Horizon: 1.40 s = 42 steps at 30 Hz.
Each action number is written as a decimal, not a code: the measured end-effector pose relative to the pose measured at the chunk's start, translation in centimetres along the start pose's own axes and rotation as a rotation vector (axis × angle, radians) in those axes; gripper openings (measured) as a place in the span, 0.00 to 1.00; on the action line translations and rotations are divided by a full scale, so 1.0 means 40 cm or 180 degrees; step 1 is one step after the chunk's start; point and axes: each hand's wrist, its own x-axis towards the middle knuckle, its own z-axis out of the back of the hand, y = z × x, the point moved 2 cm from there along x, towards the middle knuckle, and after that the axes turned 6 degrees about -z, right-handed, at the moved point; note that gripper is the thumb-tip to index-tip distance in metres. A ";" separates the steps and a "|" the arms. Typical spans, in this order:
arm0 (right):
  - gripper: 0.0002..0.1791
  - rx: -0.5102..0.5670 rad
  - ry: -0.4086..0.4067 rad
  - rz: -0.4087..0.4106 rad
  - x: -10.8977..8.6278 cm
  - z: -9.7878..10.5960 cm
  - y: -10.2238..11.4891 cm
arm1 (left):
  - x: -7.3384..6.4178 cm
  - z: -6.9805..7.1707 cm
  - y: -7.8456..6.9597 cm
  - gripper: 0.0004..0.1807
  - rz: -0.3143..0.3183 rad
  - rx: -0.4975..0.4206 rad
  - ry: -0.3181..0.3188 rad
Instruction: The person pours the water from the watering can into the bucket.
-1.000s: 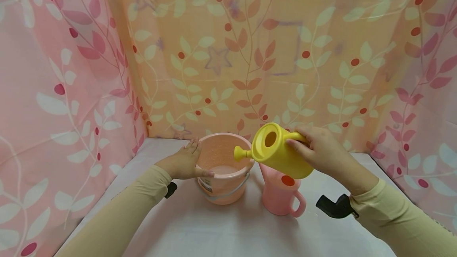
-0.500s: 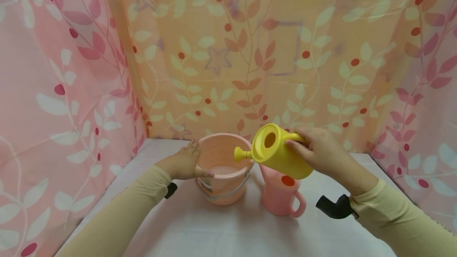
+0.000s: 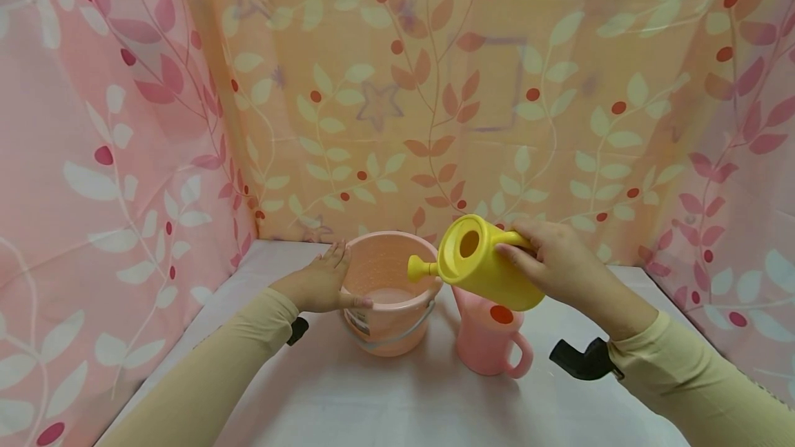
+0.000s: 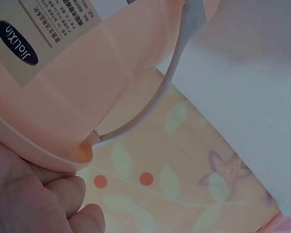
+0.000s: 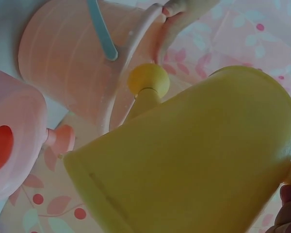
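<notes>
In the head view a yellow watering can (image 3: 491,267) is held tilted by its handle in my right hand (image 3: 559,267). Its round spout head (image 3: 417,268) hangs over the right side of a peach bucket (image 3: 391,326), apart from the rim. My left hand (image 3: 319,281) rests on the bucket's left rim, fingers extended and thumb lying along the front edge. The right wrist view shows the spout head (image 5: 149,80) against the bucket mouth and the can's body (image 5: 194,160) close up. No flowing water can be made out.
A pink watering can (image 3: 487,340) stands upright right of the bucket, partly beneath the yellow one. The bucket's grey handle (image 3: 397,336) hangs down in front. Patterned cloth (image 3: 397,88) encloses the white tabletop (image 3: 373,405) at the back and sides.
</notes>
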 end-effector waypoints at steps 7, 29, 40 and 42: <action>0.07 0.0005 0.0016 -0.0016 0.000 -0.001 0.001 | -0.005 0.007 -0.006 0.66 -0.0033 -0.0016 -0.0016; 0.07 -0.0008 0.0030 -0.0023 0.001 0.001 0.000 | -0.008 0.012 -0.007 0.67 -0.0018 -0.0035 -0.0020; 0.07 -0.0047 -0.0011 0.0027 0.003 0.002 -0.002 | -0.007 0.011 -0.010 0.66 -0.0011 -0.0040 0.0015; 0.07 -0.0051 -0.0001 0.0025 0.004 0.002 -0.002 | -0.007 0.011 -0.011 0.66 -0.0003 -0.0026 0.0021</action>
